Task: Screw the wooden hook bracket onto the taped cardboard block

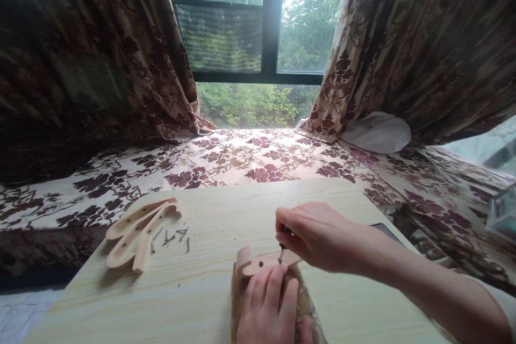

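Observation:
Close to the table's front edge, a curved wooden piece [255, 264] with a dark hole lies on a brown block [238, 301] that looks wrapped in clear film. My left hand [268, 306] rests on both, its fingertips against the wooden piece near a screw. Above it, my right hand [318, 234] is wrapped round a small screwdriver [281, 252], held upright with its tip down at the screw. Most of the handle is hidden in my right fist.
At the table's left lie several curved wooden pieces [139, 228] with holes, beside several loose screws [169, 238]. A dark flat object [385, 232] is behind my right forearm. Beyond the table [201, 301] are a flowered cloth [258, 158], curtains and a window.

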The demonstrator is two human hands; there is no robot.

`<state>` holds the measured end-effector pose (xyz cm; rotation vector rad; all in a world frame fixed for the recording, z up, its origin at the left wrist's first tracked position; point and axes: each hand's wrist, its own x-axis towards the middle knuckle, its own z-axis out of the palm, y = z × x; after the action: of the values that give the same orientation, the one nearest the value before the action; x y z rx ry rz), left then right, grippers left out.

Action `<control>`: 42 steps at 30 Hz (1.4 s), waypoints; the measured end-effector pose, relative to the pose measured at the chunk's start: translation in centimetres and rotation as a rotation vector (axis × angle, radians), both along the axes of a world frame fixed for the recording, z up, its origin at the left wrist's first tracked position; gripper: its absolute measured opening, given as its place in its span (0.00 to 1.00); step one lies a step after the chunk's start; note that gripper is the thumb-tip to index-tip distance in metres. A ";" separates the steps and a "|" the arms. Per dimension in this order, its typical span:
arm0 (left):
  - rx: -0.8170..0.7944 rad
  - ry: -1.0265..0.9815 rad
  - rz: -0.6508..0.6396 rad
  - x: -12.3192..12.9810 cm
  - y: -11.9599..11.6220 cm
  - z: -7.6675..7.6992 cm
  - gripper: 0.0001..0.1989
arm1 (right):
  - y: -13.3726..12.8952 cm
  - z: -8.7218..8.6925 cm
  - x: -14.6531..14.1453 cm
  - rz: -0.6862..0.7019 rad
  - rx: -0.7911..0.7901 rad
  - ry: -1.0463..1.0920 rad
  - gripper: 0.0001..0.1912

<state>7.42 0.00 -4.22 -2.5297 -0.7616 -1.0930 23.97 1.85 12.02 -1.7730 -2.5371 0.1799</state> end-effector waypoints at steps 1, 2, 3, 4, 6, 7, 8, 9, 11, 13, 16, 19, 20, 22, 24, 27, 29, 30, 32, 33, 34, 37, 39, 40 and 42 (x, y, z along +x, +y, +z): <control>-0.006 0.003 -0.003 -0.1 0.0 0.0 0.16 | 0.1 -0.1 0.0 -0.022 0.004 -0.007 0.10; -0.010 -0.001 -0.001 -0.1 -0.1 0.1 0.16 | 0.1 0.0 -0.1 -0.035 0.003 -0.019 0.10; -0.010 -0.013 0.005 -0.1 -0.1 0.2 0.15 | 0.1 0.2 -0.1 -0.038 -0.003 -0.034 0.10; -0.005 -0.028 0.012 0.0 -0.1 0.3 0.15 | 0.2 0.6 -0.2 -0.030 -0.015 -0.047 0.10; 0.030 -0.073 0.029 0.3 -0.2 0.5 0.14 | 0.1 1.6 -0.3 0.026 -0.056 -0.054 0.08; 0.039 -0.091 0.036 0.6 -0.2 0.5 0.13 | 0.1 2.1 -0.3 0.066 -0.078 -0.047 0.07; 0.047 -0.126 0.047 1.0 -0.2 0.4 0.14 | 0.0 2.5 -0.4 0.107 -0.095 -0.039 0.06; 0.048 -0.165 0.054 1.4 -0.3 0.2 0.14 | 0.0 2.7 -0.4 0.144 -0.105 -0.033 0.06; 0.037 -0.327 0.096 2.3 -0.3 -0.6 0.17 | 0.0 2.5 -0.4 0.181 -0.093 -0.036 0.06; 0.023 -0.396 0.095 2.9 -0.3 -1.4 0.18 | 0.0 1.9 -0.4 0.159 -0.061 -0.048 0.08; 0.029 -0.365 0.095 2.5 -0.1 -1.8 0.18 | 0.3 0.5 -0.2 0.078 -0.018 -0.044 0.09; 0.042 -0.095 0.037 1.0 0.2 -1.1 0.15 | 0.5 0.0 -0.1 0.014 0.025 -0.033 0.10; 0.056 -0.051 0.037 0.6 0.3 -0.9 0.15 | 0.5 0.1 0.0 0.003 0.028 -0.032 0.10; 0.092 -0.010 0.040 0.0 0.5 -0.6 0.15 | 0.5 0.6 0.0 0.002 0.004 -0.033 0.10; 0.124 -0.005 0.046 -0.2 0.8 -0.7 0.16 | 0.4 1.4 -0.1 0.038 -0.037 -0.032 0.08; 0.147 -0.018 0.055 0.0 1.1 -1.2 0.16 | 0.2 2.1 -0.3 0.134 -0.070 -0.037 0.06; 0.160 -0.010 0.041 0.1 1.2 -1.4 0.16 | 0.0 2.0 -0.5 0.164 -0.067 -0.064 0.09; 0.159 -0.006 0.034 0.0 1.2 -1.4 0.16 | 0.0 1.7 -0.5 0.157 -0.060 -0.079 0.10; 0.144 0.007 0.024 -0.1 1.2 -1.3 0.16 | 0.1 1.1 -0.5 0.119 -0.041 -0.094 0.11; 0.132 0.006 0.024 -0.2 1.2 -1.2 0.16 | 0.1 0.8 -0.5 0.095 -0.033 -0.092 0.11; 0.127 0.006 0.021 -0.2 1.2 -1.0 0.16 | 0.2 0.6 -0.5 0.070 -0.027 -0.086 0.11; 0.133 0.006 0.012 -0.1 1.1 -0.8 0.16 | 0.3 0.6 -0.4 0.019 -0.007 -0.082 0.11; 0.148 -0.056 0.031 0.3 1.1 -0.6 0.16 | 0.3 1.1 -0.4 0.026 -0.011 -0.098 0.10; 0.156 -0.100 0.047 0.4 1.1 -0.6 0.17 | 0.2 1.4 -0.4 0.048 -0.021 -0.101 0.09; 0.176 -0.138 0.055 0.6 1.1 -0.5 0.17 | 0.2 2.0 -0.5 0.104 -0.046 -0.099 0.07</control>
<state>8.01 1.10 -4.74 -2.2937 -0.7298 -1.2678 23.44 2.01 14.03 -1.7072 -2.7182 0.1583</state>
